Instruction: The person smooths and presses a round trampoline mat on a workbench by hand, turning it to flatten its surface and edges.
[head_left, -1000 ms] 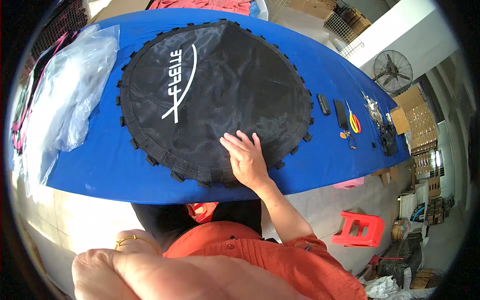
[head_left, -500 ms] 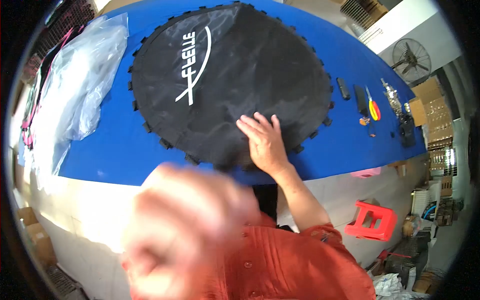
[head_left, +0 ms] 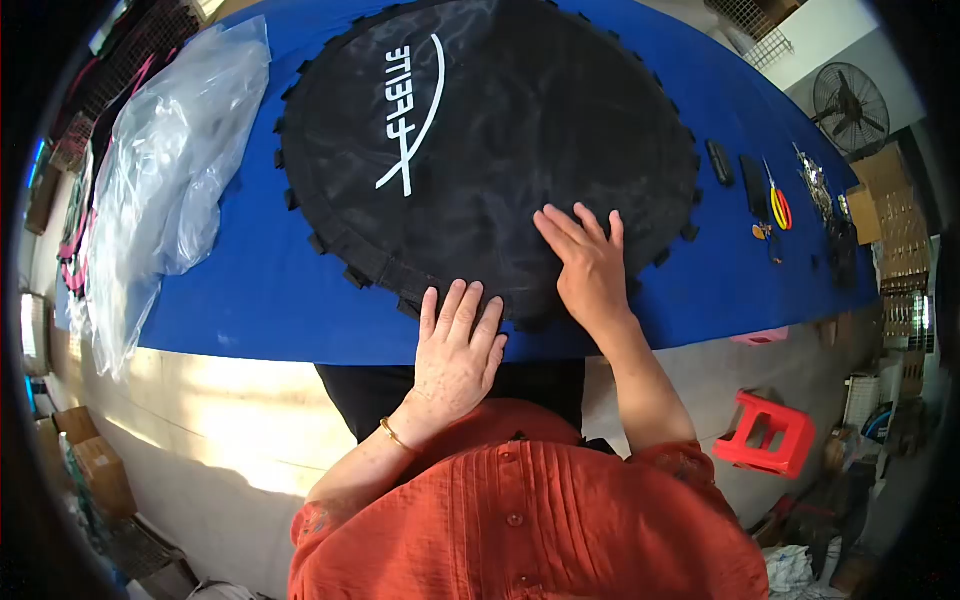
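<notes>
Left hand (head_left: 455,352): spread on near edge of round black fabric mat (head_left: 490,130)
Right hand (head_left: 594,275): open on mat, hiding some edge
Right of it: yellow-and-red-handled scissors (head_left: 781,209)
Left of left hand: crumpled clear plastic sheeting (head_left: 175,170)

Dark, faintly sheeny mesh-like disc (head_left: 500,150); matt blue cloth (head_left: 250,300); glossy clear plastic (head_left: 175,170).

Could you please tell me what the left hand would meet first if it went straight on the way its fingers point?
Most likely the round black mat: the fingertips of the left hand are at its near edge, though whether they already touch it is hard to tell.
</notes>
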{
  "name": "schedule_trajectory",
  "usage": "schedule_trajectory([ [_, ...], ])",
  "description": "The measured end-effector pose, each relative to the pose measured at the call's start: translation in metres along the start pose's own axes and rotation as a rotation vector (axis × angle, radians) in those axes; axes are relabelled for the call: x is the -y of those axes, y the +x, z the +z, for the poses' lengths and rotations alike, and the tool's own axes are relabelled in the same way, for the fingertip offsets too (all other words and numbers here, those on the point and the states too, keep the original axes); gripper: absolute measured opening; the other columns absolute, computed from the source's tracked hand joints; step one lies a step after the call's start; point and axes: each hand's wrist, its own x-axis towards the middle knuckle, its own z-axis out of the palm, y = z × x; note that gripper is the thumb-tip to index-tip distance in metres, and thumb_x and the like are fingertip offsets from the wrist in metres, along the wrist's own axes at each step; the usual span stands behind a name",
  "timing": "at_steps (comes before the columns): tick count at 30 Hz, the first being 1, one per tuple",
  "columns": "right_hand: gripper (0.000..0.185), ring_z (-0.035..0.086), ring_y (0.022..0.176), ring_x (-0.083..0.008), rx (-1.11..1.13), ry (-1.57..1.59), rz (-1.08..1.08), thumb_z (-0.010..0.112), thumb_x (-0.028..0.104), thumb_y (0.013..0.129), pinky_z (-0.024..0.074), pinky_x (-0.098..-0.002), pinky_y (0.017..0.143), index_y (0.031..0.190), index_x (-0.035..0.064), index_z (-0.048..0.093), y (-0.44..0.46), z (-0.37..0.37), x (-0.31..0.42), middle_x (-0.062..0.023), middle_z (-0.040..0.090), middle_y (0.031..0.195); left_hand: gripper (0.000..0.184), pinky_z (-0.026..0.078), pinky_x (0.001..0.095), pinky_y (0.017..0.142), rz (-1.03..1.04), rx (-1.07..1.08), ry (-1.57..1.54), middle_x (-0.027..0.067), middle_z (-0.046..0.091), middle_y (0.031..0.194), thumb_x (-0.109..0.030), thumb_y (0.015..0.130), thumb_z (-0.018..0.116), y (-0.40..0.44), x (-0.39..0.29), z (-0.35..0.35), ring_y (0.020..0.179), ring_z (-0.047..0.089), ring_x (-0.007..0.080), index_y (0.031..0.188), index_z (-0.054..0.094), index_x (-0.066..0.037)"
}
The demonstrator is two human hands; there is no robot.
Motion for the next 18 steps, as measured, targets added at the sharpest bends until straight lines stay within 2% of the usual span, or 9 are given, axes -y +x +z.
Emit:
schedule_trajectory([
  [5,0.061,0.057,0.139,-0.0357,-0.009,-0.018,0.010,0.059,-0.010,0.088,0.0292,-0.0656,0.123,0.144,0.0140,0.068,0.001,-0.002,-0.001,-0.0034,0.065,0.149,0.048,0.028,0.0619,0.126,0.011,0.015,0.018,0.0212,0.055,0.150,-0.026,0.099,0.069,0.001,0.001,-0.001,0.146,0.046,0.0399,0.142,0.064,-0.005],
  [7,0.061,0.057,0.139,-0.0358,0.052,0.035,-0.019,0.059,-0.010,0.088,0.0284,-0.0659,0.124,0.144,0.0126,0.068,-0.010,-0.010,0.008,-0.0045,0.065,0.149,0.048,0.028,0.0620,0.126,0.011,0.015,0.024,0.0211,0.055,0.149,-0.026,0.099,0.069,0.001,0.001,0.001,0.146,0.046,0.0398,0.142,0.064,-0.005],
  [12,0.059,0.056,0.140,-0.0346,0.088,0.105,-0.054,0.060,-0.009,0.089,0.0239,-0.0645,0.126,0.144,0.0130,0.069,-0.030,-0.016,0.022,-0.0030,0.064,0.150,0.049,0.028,0.0636,0.125,0.024,0.009,0.050,0.0220,0.056,0.149,-0.026,0.097,0.069,0.001,0.001,0.003,0.145,0.047,0.0403,0.141,0.064,-0.005],
  [18,0.055,0.060,0.135,-0.0350,-0.038,0.094,-0.054,0.062,-0.011,0.088,0.0272,-0.0631,0.124,0.137,0.0114,0.073,-0.002,0.003,0.020,-0.0048,0.070,0.142,0.048,0.028,0.0641,0.124,0.037,0.010,0.065,0.0227,0.056,0.148,-0.026,0.098,0.068,0.002,0.000,0.001,0.144,0.048,0.0409,0.140,0.064,-0.004],
])
